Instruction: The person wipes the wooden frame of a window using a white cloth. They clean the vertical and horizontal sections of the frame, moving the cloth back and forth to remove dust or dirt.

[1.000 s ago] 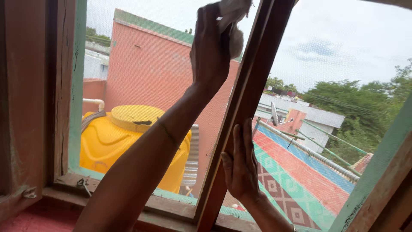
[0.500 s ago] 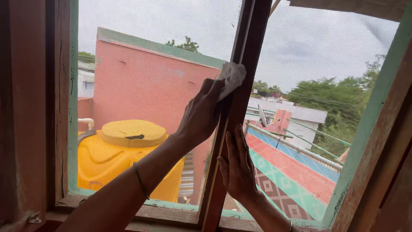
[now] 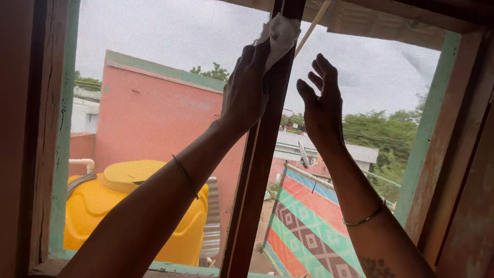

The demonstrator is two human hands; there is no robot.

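My left hand (image 3: pixel 247 87) grips a crumpled white cloth (image 3: pixel 280 33) and presses it against the upper part of the brown wooden centre post (image 3: pixel 257 170) of a window. My right hand (image 3: pixel 321 105) is raised beside the post on its right, fingers apart and holding nothing, palm toward the mesh screen (image 3: pixel 370 77). Thin bangles circle both wrists.
The wooden window frame with green-painted inner edges (image 3: pixel 62 154) surrounds both mesh panes. Outside stand a yellow water tank (image 3: pixel 128 206), a pink wall (image 3: pixel 164 118), a patterned coloured roof (image 3: pixel 314 226) and trees (image 3: pixel 386 139).
My left hand has slid the cloth back up the post after dropping lower. My right hand left the lower part of the post and rose, fingers spread. The view tilted upward.
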